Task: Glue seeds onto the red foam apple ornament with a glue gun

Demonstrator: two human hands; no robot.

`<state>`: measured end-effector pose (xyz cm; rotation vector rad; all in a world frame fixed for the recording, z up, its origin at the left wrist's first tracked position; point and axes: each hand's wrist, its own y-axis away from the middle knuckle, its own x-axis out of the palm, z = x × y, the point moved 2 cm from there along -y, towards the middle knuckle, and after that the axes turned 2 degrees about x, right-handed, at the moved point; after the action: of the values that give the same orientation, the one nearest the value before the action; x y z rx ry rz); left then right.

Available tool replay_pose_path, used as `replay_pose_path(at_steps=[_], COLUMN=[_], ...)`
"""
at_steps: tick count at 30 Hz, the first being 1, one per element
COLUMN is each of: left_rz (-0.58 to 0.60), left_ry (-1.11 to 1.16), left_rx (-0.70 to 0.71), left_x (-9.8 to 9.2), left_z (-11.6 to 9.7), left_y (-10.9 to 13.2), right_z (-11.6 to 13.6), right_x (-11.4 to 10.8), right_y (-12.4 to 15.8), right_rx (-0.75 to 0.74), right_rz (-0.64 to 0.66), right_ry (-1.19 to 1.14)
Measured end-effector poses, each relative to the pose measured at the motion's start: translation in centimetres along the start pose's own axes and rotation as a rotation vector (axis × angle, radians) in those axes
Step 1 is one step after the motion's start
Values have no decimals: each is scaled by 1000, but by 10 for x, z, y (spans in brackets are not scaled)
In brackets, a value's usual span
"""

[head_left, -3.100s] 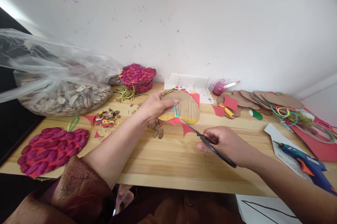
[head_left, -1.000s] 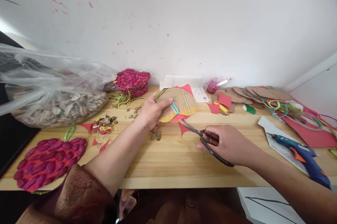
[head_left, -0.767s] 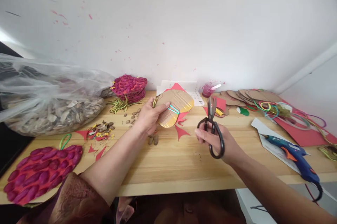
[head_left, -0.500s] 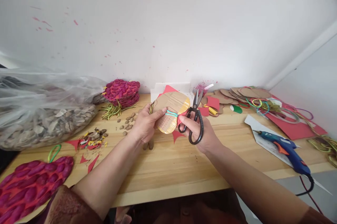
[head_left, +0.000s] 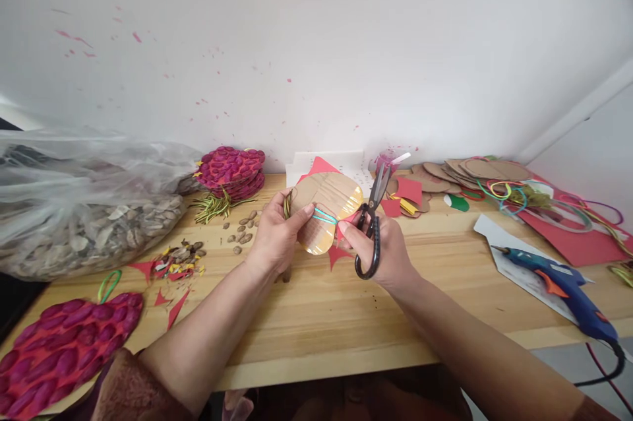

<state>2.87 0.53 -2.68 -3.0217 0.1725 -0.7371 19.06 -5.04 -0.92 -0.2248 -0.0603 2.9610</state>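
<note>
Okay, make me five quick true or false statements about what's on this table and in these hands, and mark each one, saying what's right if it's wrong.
1. The left hand holds the cardboard piece. True.
2. The black scissors are in the right hand. True.
3. The scissors point toward the near edge of the table. False: they point toward the wall.
4. The glue gun lies partly over a white sheet. True.
5. The clear bag sits at the table's right end. False: left end.
</note>
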Motion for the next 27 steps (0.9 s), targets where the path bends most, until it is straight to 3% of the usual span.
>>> replay_pose_path(at_steps=[7, 12, 16, 20, 27], left_rz=[-94, -46, -36, -37, -21], left_ry=[148, 181, 187, 175, 171], left_rx=[6, -180, -241, -265, -315], left_x=[-6, 0, 2, 3, 3], left_z=[-19, -24, -23, -19, -13], left_y=[-7, -4, -1, -1, -1], right_z=[9, 5, 4, 9, 0], right_x=[-10, -28, -39, -33, -2], right_y=[13, 26, 30, 23, 0], right_rx=[-74, 1, 34, 26, -23], right_rz=[-19, 124, 91, 52, 52], right_ry=[64, 128, 114, 13, -126])
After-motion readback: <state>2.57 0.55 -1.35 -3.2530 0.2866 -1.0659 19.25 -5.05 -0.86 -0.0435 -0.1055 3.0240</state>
